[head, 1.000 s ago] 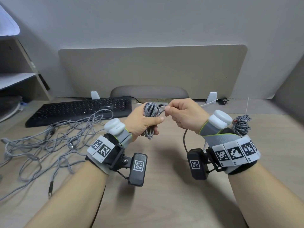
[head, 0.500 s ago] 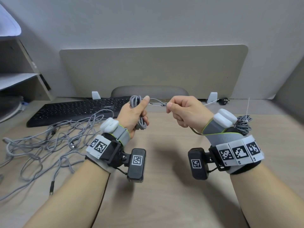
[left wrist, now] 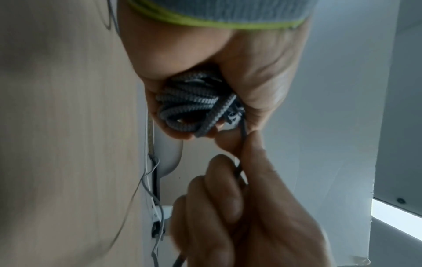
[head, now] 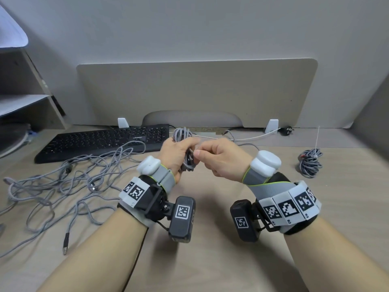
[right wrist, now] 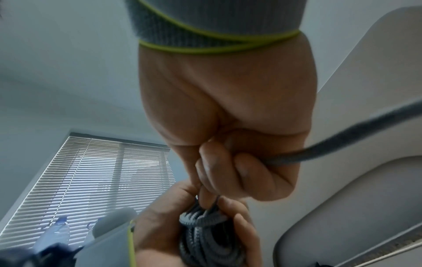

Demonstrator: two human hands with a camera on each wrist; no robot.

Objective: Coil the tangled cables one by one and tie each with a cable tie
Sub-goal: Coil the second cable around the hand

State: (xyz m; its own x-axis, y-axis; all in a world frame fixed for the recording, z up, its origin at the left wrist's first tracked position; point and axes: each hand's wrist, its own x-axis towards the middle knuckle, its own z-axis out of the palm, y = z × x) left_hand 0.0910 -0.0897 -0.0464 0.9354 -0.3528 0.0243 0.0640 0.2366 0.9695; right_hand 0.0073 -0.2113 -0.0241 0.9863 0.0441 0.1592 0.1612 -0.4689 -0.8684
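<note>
My left hand (head: 179,152) grips a coil of grey braided cable (head: 182,137) upright above the desk, loops sticking out above and below the fist. My right hand (head: 210,154) is pressed close against it and pinches the coil's loose strand (left wrist: 239,162) between thumb and forefinger. In the right wrist view the strand (right wrist: 342,140) runs out of the right fist toward the right, and the coil (right wrist: 205,234) sits in the left palm below. A finished coil (head: 310,163) with a white cable tie (head: 317,138) sticking up lies at the right of the desk.
A tangle of grey cables (head: 63,180) sprawls over the left of the desk, one USB plug (head: 65,248) near the front. A black keyboard (head: 101,142) lies behind it. A beige divider panel (head: 195,91) stands at the back, shelves (head: 25,102) at far left.
Half a second ago the hands were apart with a strand stretched between them. Now the right hand is back against the coil and the left hand has come down and right.
</note>
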